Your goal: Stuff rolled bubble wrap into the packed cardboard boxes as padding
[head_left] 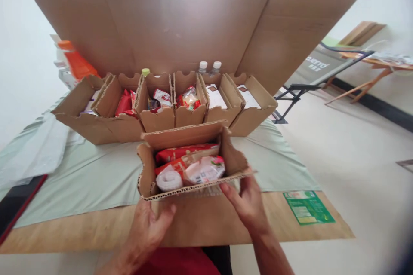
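An open cardboard box is in front of me at the middle of the table, tilted toward me. Inside lie red packets, a pink-and-white packet and a rolled white cloth. My left hand grips the box at its lower left corner, thumb toward the near side and the other fingers hidden beneath. At the lower right corner, my right hand holds the box with the thumb on its near wall; its other fingers are partly hidden behind the side.
Behind stands a row of several cardboard boxes with packets inside, backed by a tall cardboard panel. An orange bottle is at left. Clear plastic wrap lies left; a green printed sheet lies right. A folding chair stands beyond.
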Tool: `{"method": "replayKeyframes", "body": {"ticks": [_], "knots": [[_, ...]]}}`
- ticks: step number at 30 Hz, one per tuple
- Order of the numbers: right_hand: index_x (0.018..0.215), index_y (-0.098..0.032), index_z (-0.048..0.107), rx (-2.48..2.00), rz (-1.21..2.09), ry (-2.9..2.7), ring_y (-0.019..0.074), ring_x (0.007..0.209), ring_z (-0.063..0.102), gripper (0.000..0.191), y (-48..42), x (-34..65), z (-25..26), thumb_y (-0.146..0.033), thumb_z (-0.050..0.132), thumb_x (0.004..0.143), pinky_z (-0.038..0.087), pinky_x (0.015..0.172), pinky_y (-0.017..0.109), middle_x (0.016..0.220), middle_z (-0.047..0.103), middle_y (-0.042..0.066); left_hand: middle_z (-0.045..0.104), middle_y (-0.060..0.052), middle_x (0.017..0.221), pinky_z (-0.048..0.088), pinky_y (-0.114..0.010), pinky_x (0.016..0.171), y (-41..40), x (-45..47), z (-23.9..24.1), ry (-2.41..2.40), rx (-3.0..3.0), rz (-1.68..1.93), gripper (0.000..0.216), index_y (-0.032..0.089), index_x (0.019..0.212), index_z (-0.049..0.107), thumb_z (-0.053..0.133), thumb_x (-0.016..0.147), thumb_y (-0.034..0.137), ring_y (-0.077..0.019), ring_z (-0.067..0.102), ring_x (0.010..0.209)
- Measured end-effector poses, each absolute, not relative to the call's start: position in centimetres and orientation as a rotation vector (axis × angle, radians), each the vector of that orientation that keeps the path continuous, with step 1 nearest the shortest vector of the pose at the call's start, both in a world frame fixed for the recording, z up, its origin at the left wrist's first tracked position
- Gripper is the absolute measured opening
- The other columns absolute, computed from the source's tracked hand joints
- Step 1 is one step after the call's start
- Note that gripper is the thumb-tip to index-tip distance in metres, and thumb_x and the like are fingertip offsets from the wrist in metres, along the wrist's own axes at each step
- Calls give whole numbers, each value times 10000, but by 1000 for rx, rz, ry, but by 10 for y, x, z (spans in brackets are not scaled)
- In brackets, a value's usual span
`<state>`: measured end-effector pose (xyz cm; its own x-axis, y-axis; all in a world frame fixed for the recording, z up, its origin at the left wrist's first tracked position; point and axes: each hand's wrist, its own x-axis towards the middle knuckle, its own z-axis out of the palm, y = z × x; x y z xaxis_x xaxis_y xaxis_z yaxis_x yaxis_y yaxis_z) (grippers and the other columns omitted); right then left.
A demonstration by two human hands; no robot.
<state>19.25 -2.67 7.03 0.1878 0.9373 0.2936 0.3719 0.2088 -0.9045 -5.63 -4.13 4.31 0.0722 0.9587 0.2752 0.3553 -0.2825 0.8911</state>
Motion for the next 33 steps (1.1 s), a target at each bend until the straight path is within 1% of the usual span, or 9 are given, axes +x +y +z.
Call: {"method": "replayKeyframes", "body": {"ticks": [6,9,13,15,19,21,24,26,33], "knots": [[1581,-250,386,-1400,498,-1170,277,1481,437,738,6,243,52,-695,237,1011,366,1220,518,1506,557,98,301,-186,1680,392,-626,1196,-47,-12,38,1203,1786,1073,950,224,1658,32,623,914,234,-404,320,1537],[1569,-272,402,-1417,370,-1044,277,1495,411,790,10,300,53,-768,253,972,348,1225,528,1512,550,86,26,-204,1736,341,-670,1200,-54,39,39,933,1927,941,1152,227,1638,-150,678,839,172,-444,144,1572],[1561,-310,400,-1363,403,-978,275,1494,416,833,16,355,70,-825,375,907,406,1187,502,1590,479,65,-199,-192,1700,318,-686,1201,-64,102,40,687,1989,770,1276,226,1634,-170,723,732,93,-456,-21,1559],[1575,-323,379,-1364,485,-929,286,1458,474,811,9,367,78,-805,354,924,469,1138,498,1580,499,65,-121,-204,1712,365,-632,1199,-66,117,38,541,1981,655,1212,207,1657,-57,707,725,82,-431,62,1568],[1560,-311,431,-1405,517,-795,314,1435,505,773,-40,375,61,-760,226,966,542,1068,476,1592,490,71,201,-174,1717,433,-539,1184,-54,107,25,464,1977,693,850,224,1569,402,620,761,77,-349,328,1542],[1507,-297,506,-1443,470,-788,345,1412,527,756,-70,373,34,-764,367,929,566,1032,491,1559,528,89,295,-168,1689,450,-554,1166,-39,90,14,649,2010,813,690,225,1473,531,575,799,84,-331,383,1521],[1258,-258,692,-1629,453,-887,411,1181,686,709,-97,362,-8,-677,779,692,614,902,539,1258,738,136,421,-180,1619,489,-578,1117,-16,67,-3,901,2107,888,541,217,1358,622,535,840,87,-320,476,1459],[1054,-244,749,-1756,461,-913,406,1010,737,584,-97,353,-23,-564,894,587,628,823,529,1040,792,132,453,-183,1596,494,-591,1107,-6,59,-13,964,2202,909,503,208,1304,651,543,830,77,-330,481,1451],[1031,-235,664,-1718,334,-866,300,931,717,443,-52,386,-10,-575,759,763,587,869,483,1000,762,87,540,-180,1530,529,-573,1091,-8,59,-37,993,2425,894,432,199,1199,704,548,814,81,-348,485,1448]]}}
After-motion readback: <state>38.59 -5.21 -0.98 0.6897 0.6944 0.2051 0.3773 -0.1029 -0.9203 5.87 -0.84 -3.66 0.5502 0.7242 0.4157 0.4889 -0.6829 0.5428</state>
